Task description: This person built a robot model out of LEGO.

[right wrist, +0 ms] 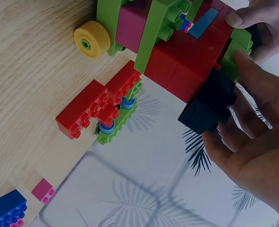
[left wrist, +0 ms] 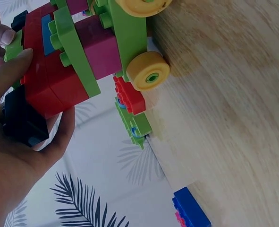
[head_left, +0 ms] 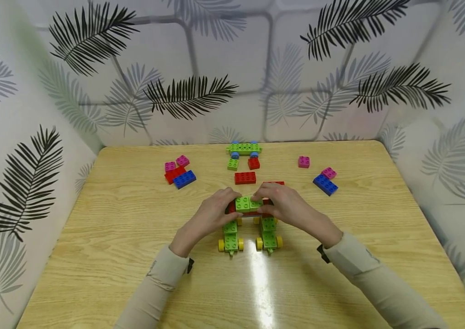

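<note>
Left hand (head_left: 214,208) and right hand (head_left: 285,203) both clamped on the block build (head_left: 243,204), a red brick (head_left: 245,177) on the counter (head_left: 133,219) farther back.

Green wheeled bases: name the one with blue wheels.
The far green base, at the table's back edge; the two nearer bases have yellow wheels.

Glare (head_left: 262,292) streaks the brightly lit tabletop (head_left: 113,224); both wrist views look dimmer.
</note>
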Available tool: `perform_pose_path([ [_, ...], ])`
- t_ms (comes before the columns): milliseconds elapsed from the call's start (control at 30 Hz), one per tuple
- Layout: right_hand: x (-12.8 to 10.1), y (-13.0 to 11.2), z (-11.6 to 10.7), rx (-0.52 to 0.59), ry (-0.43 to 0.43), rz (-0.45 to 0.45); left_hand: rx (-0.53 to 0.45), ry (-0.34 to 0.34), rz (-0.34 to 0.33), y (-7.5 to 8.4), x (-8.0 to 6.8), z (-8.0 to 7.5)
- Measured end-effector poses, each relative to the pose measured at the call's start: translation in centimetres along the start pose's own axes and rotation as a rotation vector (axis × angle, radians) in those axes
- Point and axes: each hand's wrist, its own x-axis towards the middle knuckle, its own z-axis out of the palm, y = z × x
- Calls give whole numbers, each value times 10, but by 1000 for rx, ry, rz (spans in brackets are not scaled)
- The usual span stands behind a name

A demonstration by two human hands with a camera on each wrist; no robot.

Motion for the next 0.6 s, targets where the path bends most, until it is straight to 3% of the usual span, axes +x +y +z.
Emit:
perform_pose_path([
  [300, 4, 5, -1, 74, -18, -15, 22, 44, 5, 0, -1, 3],
  [600, 2, 5, 1, 14, -17, -21, 16, 43, -7, 2, 0, 4],
])
